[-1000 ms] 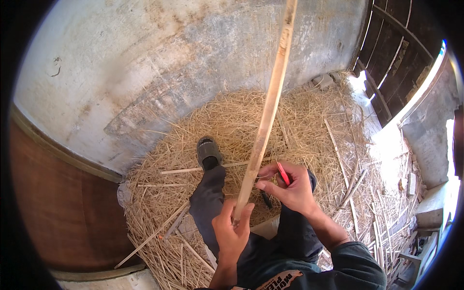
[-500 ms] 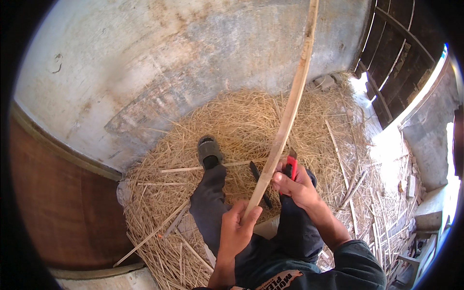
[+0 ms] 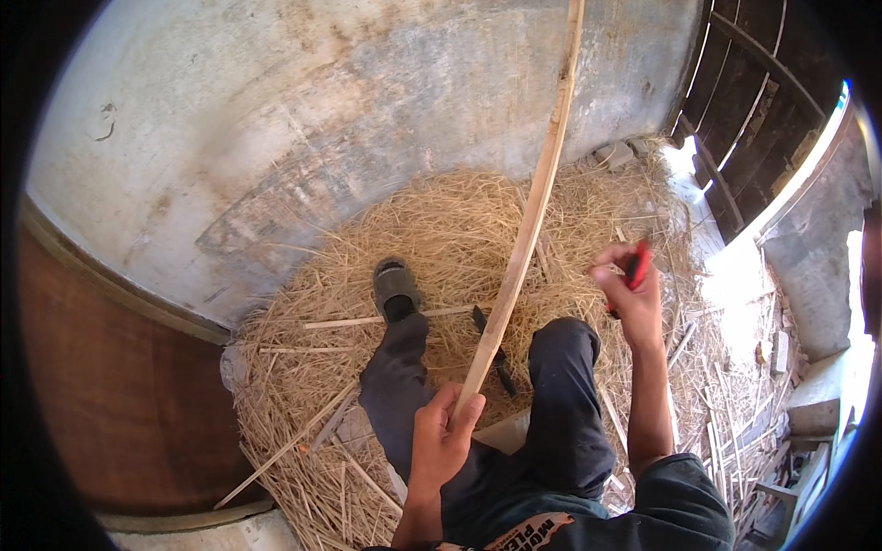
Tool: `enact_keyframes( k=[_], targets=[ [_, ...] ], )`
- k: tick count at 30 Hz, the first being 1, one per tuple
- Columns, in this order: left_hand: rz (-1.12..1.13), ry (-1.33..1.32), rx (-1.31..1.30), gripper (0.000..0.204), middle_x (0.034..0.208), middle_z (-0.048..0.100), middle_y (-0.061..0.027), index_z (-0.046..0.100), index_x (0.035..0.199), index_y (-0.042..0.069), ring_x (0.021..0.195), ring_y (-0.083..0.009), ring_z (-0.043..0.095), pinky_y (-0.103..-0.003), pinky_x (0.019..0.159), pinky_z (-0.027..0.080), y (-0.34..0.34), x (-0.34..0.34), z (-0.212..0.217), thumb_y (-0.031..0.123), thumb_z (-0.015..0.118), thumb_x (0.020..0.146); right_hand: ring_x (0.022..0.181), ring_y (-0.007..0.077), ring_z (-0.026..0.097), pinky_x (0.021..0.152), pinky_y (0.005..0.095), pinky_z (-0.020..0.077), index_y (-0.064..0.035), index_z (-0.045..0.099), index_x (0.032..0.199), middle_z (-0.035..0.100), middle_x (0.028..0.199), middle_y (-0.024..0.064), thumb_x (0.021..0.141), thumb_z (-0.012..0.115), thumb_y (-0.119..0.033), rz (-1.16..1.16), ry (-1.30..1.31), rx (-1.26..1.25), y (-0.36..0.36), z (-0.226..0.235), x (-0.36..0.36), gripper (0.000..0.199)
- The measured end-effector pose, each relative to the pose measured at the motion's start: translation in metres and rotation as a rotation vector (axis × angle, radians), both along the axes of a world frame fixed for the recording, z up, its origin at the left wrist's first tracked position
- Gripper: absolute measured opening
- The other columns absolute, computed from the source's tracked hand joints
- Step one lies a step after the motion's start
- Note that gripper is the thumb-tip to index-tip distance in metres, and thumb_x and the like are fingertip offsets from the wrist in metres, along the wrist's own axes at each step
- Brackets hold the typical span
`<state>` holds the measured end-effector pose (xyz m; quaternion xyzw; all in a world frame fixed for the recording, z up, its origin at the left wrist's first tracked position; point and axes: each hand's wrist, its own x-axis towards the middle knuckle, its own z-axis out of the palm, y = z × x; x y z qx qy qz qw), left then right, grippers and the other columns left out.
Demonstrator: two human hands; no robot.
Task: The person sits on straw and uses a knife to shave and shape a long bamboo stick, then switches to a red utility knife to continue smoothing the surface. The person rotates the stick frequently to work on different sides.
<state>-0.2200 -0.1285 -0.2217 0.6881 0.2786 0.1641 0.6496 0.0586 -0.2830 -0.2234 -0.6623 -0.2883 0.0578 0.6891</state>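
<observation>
Raised since the earlier frame, the right hand [image 3: 632, 292] now hangs well clear of the long pale split-wood strip [image 3: 525, 241], fingers closed round a red-handled tool [image 3: 637, 266]; previously it worked against the strip; left hand [image 3: 441, 439] clasps the strip's lower end, above the dark-trousered knees [image 3: 570, 349]; strip rises toward the grey plastered wall [image 3: 367, 119], over the straw heap [image 3: 441, 230]; it bows, so it looks light, springy, splintery; best gripped low.

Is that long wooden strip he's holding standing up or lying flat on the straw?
Standing up, leaning. The left hand grips the wooden strip near its lower end, and it rises past the wall out of view, slightly bowed.
</observation>
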Motion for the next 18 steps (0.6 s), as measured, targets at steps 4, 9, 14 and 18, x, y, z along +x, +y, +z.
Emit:
enact_keyframes(
  k=[4, 9, 14, 18],
  targets=[
    [-0.022, -0.009, -0.09, 0.025, 0.069, 0.051, 0.0078, 0.065, 0.099, 0.004, 0.058, 0.0004, 0.04, -0.022, 0.051, 0.029, 0.002, -0.002, -0.004, 0.027, 0.065, 0.11, 0.096, 0.0321, 0.072, 0.088, 0.0453, 0.0563, -0.0002, 0.061, 0.127, 0.07, 0.108, 0.0162, 0.098, 0.077, -0.029, -0.299, -0.64, -0.558, 0.012, 0.001, -0.008, 0.043],
    [-0.022, -0.036, -0.023, 0.025, 0.071, 0.051, 0.0085, 0.064, 0.1, 0.004, 0.059, 0.0012, 0.04, -0.021, 0.053, 0.03, 0.002, 0.0, -0.001, 0.027, 0.064, 0.11, 0.086, 0.0339, 0.073, 0.077, 0.0428, 0.0587, -0.0026, 0.065, 0.119, 0.071, 0.101, 0.0156, 0.098, 0.075, -0.023, 0.108, -0.31, -0.299, 0.01, 0.005, -0.049, 0.03],
    [0.049, -0.012, 0.056, 0.022, 0.075, 0.053, 0.0087, 0.065, 0.104, 0.0, 0.067, 0.0012, 0.04, -0.02, 0.058, 0.03, -0.003, 0.008, 0.015, 0.021, 0.069, 0.108, 0.066, 0.0288, 0.069, 0.06, 0.0372, 0.0554, -0.0039, 0.072, 0.111, 0.069, 0.086, 0.0093, 0.089, 0.085, -0.026, 0.262, -0.717, -0.234, 0.02, 0.005, -0.08, 0.034],
    [0.067, -0.034, 0.112, 0.022, 0.076, 0.057, 0.0069, 0.067, 0.108, -0.001, 0.067, 0.0014, 0.041, -0.02, 0.057, 0.029, -0.01, 0.012, 0.025, 0.02, 0.07, 0.107, 0.058, 0.0221, 0.066, 0.052, 0.0342, 0.0506, -0.0062, 0.075, 0.11, 0.064, 0.078, 0.0047, 0.084, 0.087, -0.032, 0.21, -0.796, -0.21, 0.028, -0.003, -0.086, 0.039]
  ],
)
